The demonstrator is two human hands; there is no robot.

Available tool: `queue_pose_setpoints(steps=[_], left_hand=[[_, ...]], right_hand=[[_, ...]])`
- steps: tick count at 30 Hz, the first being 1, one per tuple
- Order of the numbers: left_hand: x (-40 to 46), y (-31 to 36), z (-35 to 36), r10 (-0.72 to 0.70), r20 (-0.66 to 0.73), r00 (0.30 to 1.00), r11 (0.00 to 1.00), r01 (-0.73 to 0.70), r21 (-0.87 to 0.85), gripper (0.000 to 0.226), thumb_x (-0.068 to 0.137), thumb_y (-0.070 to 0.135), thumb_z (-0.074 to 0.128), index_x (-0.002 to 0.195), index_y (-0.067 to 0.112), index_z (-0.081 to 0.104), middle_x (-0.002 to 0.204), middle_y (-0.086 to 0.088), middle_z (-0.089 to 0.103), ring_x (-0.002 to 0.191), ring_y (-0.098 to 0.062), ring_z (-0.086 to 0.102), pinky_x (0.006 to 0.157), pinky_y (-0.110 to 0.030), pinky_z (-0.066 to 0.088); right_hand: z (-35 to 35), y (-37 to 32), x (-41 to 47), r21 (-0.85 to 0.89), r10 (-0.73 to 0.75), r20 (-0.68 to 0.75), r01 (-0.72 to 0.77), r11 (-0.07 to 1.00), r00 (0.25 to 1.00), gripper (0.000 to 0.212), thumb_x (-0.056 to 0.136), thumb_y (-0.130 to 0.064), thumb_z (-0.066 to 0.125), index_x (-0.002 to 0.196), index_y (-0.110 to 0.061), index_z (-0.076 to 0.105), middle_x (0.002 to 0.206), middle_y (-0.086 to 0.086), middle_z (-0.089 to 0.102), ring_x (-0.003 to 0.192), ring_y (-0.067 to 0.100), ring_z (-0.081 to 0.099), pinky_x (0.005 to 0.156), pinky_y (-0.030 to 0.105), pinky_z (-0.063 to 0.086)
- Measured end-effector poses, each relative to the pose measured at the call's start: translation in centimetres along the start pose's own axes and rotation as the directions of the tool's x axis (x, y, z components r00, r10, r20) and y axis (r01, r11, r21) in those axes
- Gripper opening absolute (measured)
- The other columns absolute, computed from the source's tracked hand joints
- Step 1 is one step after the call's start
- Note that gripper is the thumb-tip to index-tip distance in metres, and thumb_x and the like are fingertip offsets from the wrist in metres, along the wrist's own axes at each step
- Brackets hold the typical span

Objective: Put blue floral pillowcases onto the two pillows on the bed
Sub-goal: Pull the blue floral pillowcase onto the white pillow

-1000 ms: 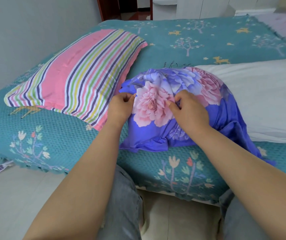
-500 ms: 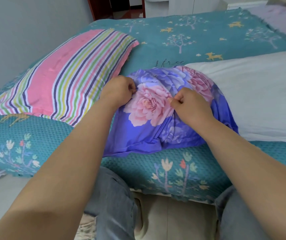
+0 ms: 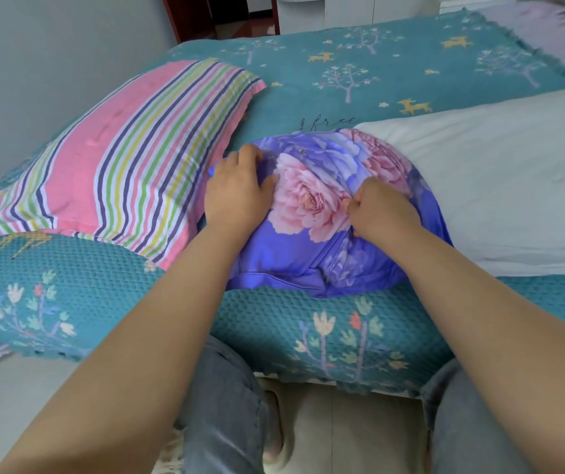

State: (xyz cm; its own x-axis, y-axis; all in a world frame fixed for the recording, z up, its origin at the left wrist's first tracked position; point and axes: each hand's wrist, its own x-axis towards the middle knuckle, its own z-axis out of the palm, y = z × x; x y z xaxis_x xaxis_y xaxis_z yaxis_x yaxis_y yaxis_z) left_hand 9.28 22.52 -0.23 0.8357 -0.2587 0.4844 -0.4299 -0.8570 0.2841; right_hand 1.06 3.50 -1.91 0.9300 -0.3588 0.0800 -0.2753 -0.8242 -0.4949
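We see bare teal bedspread [image 3: 411, 73] open far behind; the striped pillow [image 3: 120, 165] crowds the left, the white pillow [image 3: 513, 186] blocks the right.

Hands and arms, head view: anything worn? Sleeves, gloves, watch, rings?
Nothing worn as far as the frame shows. Left hand and right hand are bare, no gloves, no visible rings. Both forearms are bare up to the frame edge: no sleeves, watch or bands. Only clothing visible: grey-blue jeans.
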Motion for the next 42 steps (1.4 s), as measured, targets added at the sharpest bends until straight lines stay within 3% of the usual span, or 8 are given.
queue_pose_setpoints(steps=[3, 6, 14, 20, 26, 31, 34, 42], left_hand=[[-3.0, -0.5, -2.0, -0.022, -0.047, 0.999, 0.968, 0.033, 0.247, 0.042, 0.087, 0.05, 0.053, 0.1, 0.01, 0.056, 0.106, -0.014, 0.057, 0.1, -0.034, 0.052, 0.077, -0.042, 0.04], [-5.3, -1.4, -3.3, -0.195, 0.21, 0.958, 0.935, 0.117, 0.334, 0.056, 0.09, 0.063, 0.035, 0.084, 0.012, 0.058, 0.093, -0.014, 0.065, 0.088, -0.034, 0.06, 0.068, -0.036, 0.041], [-6.6, -2.3, -4.1, -0.257, 0.587, 0.768, 0.917, 0.386, -0.104, 0.068, 0.087, 0.062, 0.045, 0.078, -0.004, 0.059, 0.079, -0.018, 0.065, 0.085, -0.034, 0.065, 0.07, -0.041, 0.05], [-6.1, -0.4, -2.8, -0.343, 0.499, 0.796, 0.912, 0.409, -0.025, 0.067, 0.086, 0.064, 0.043, 0.117, 0.005, 0.054, 0.122, -0.013, 0.058, 0.11, -0.031, 0.055, 0.086, -0.036, 0.042], [-6.0, 1.0, -3.3, -0.317, 0.306, 0.898, 0.931, 0.356, -0.079, 0.065, 0.079, 0.07, 0.051, 0.102, 0.009, 0.049, 0.099, -0.005, 0.056, 0.099, -0.029, 0.056, 0.076, -0.035, 0.041], [-4.5, 1.0, -2.7, -0.33, 0.492, 0.806, 0.943, 0.308, 0.128, 0.062, 0.09, 0.06, 0.042, 0.117, 0.005, 0.056, 0.118, -0.016, 0.062, 0.107, -0.032, 0.058, 0.083, -0.033, 0.041], [-3.2, 0.9, -2.3, -0.355, 0.468, 0.809, 0.932, 0.342, 0.117, 0.048, 0.094, 0.046, 0.042, 0.125, 0.01, 0.05, 0.119, -0.016, 0.061, 0.101, -0.035, 0.062, 0.078, -0.032, 0.044], [-0.7, 1.6, -2.2, -0.316, 0.342, 0.885, 0.949, 0.298, 0.104, 0.048, 0.101, 0.036, 0.028, 0.131, 0.001, 0.041, 0.133, -0.025, 0.049, 0.121, -0.04, 0.047, 0.098, -0.041, 0.036]], right_hand=[[0.1, -0.5, -0.6, -0.079, -0.066, -0.062, 0.061, 0.995, 0.996, 0.025, 0.098, -0.026, 0.044, 0.108, -0.004, 0.047, 0.094, 0.013, 0.061, 0.083, 0.03, 0.059, 0.06, 0.03, 0.034], [0.6, -0.9, -1.1, -0.13, -0.134, -0.128, 0.117, 0.985, 0.983, 0.015, 0.096, -0.015, 0.044, 0.109, -0.008, 0.044, 0.084, 0.011, 0.062, 0.066, 0.028, 0.055, 0.048, 0.029, 0.033], [0.6, -0.8, -1.8, 0.146, -0.144, -0.19, 0.173, 0.974, 0.971, 0.024, 0.093, -0.009, 0.045, 0.116, -0.012, 0.042, 0.074, 0.006, 0.055, 0.066, 0.032, 0.055, 0.057, 0.036, 0.043], [0.5, -0.5, -1.2, 0.369, -0.029, -0.426, 0.203, 0.907, 0.904, 0.018, 0.093, -0.006, 0.041, 0.11, -0.012, 0.044, 0.074, 0.006, 0.054, 0.066, 0.029, 0.052, 0.054, 0.033, 0.036], [0.4, -0.1, -0.3, 0.478, 0.104, -0.479, 0.159, 0.864, 0.871, 0.015, 0.094, -0.009, 0.043, 0.109, -0.01, 0.046, 0.096, 0.011, 0.062, 0.078, 0.027, 0.057, 0.062, 0.03, 0.039], [0.3, -0.2, -0.3, 0.142, -0.187, -0.265, 0.23, 0.963, 0.946, 0.017, 0.095, -0.016, 0.048, 0.107, -0.014, 0.059, 0.103, 0.009, 0.066, 0.094, 0.031, 0.06, 0.075, 0.037, 0.049], [0.2, 0.5, -0.9, -0.114, -0.242, -0.453, 0.214, 0.97, 0.858, 0.022, 0.089, -0.02, 0.054, 0.109, -0.013, 0.063, 0.127, 0.011, 0.053, 0.117, 0.036, 0.046, 0.094, 0.041, 0.035], [-2.5, 4.0, -2.1, 0.129, 0.292, -0.178, -0.272, 0.954, 0.94, 0.047, 0.097, -0.043, 0.04, 0.117, 0.0, 0.046, 0.117, 0.022, 0.059, 0.107, 0.038, 0.057, 0.082, 0.039, 0.042]])
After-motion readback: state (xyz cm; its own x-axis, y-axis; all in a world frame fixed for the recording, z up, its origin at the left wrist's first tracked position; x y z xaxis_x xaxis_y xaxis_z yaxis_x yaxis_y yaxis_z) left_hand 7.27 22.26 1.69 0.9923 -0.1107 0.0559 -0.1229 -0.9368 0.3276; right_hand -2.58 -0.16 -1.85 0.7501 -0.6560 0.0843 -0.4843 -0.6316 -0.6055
